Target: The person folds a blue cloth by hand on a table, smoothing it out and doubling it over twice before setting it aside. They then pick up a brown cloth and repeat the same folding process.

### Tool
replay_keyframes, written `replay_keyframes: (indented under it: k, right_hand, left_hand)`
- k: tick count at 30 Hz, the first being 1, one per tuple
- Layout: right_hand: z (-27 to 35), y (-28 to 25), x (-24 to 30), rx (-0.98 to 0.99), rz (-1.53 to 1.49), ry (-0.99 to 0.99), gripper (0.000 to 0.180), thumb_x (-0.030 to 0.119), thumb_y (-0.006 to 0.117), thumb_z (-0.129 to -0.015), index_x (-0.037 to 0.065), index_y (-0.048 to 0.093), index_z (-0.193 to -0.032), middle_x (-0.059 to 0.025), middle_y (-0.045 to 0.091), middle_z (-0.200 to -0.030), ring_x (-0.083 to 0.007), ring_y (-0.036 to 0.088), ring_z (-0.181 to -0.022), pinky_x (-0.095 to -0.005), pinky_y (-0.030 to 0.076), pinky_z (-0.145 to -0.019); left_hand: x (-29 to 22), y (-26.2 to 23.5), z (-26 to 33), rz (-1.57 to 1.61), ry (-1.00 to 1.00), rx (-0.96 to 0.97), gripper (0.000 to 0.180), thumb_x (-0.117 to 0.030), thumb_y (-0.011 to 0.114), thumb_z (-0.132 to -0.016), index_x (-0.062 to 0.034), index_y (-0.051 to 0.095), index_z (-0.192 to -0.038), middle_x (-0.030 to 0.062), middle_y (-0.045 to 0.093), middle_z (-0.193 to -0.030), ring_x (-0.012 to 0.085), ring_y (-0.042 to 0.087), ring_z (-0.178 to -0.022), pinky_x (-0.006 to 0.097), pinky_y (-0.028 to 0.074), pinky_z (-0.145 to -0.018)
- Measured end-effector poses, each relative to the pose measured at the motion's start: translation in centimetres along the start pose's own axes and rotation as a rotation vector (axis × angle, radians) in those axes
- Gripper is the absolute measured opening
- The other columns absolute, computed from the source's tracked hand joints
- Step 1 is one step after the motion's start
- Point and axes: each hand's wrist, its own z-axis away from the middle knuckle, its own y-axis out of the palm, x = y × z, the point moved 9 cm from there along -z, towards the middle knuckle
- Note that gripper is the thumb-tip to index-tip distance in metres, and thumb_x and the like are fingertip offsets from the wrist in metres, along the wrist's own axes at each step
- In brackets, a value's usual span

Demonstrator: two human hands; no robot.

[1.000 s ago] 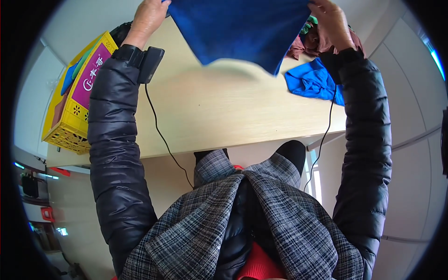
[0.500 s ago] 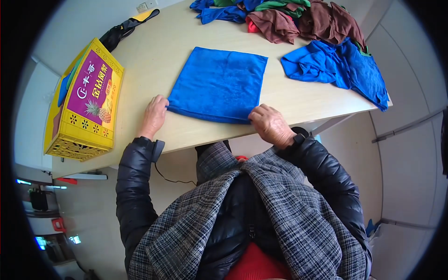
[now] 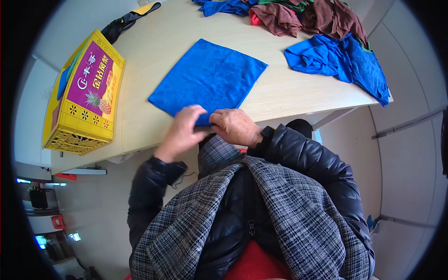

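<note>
A blue cloth [image 3: 210, 74] lies flat on the table, turned so that one corner points toward me. At that near corner, my right hand [image 3: 235, 127] is closed on the cloth's edge with bent fingers. Just left of it, my left hand [image 3: 183, 131] is over the near left edge of the cloth, slightly blurred. Its thumb stands apart from the curved fingers, and I see nothing held between them. The cloth's near corner is partly hidden by both hands.
A yellow plastic crate [image 3: 86, 100] with a purple panel stands at the table's left edge. Behind it lies a black and yellow item [image 3: 122, 27]. A crumpled blue cloth [image 3: 338, 63] is at the right, beside a pile of brown cloths [image 3: 326, 21] and other colours.
The blue cloth has been turned so a corner faces me. My left hand has moved right, from the cloth's left corner to near my right hand, which has shifted left.
</note>
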Motion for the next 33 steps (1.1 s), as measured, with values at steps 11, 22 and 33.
replay_keyframes:
  k: [11,22,33]
  right_hand:
    - [-1.2,-5.6,-9.4,-0.19,0.418,0.079,0.044,0.012,0.079,-0.073,0.008,0.063,-0.113,-0.0101,0.063,-0.112,-0.0338,0.059,-0.104,-0.0422,0.049,-0.092]
    - [-0.5,-9.0,-17.7,-0.18,0.333,0.276,0.015,0.01,0.071,-0.083,0.005,0.069,-0.097,-0.0074,0.067,-0.091,-0.0285,0.064,-0.095,-0.0395,0.052,-0.082]
    - [0.4,-12.0,-13.7,0.033,-0.627,0.537,0.014,0.014,0.069,-0.092,0.003,0.068,-0.1,0.0027,0.062,-0.073,-0.0054,0.059,-0.068,-0.0213,0.046,-0.063]
  left_hand:
    - [2.1,-5.3,-0.7,0.124,-0.15,-0.369,0.009,-0.004,0.07,-0.089,-0.0024,0.061,-0.092,0.0142,0.062,-0.083,0.0277,0.062,-0.074,0.033,0.05,-0.069]
    - [9.4,-9.6,-1.3,0.419,-0.33,-0.497,0.011,-0.014,0.067,-0.097,-0.0036,0.063,-0.1,-0.0045,0.06,-0.086,0.0036,0.053,-0.08,0.021,0.045,-0.072]
    - [12.7,-10.4,5.3,0.727,-0.522,-0.668,0.015,-0.017,0.066,-0.099,-0.0029,0.064,-0.102,-0.0039,0.061,-0.089,0.0027,0.053,-0.081,0.02,0.045,-0.074]
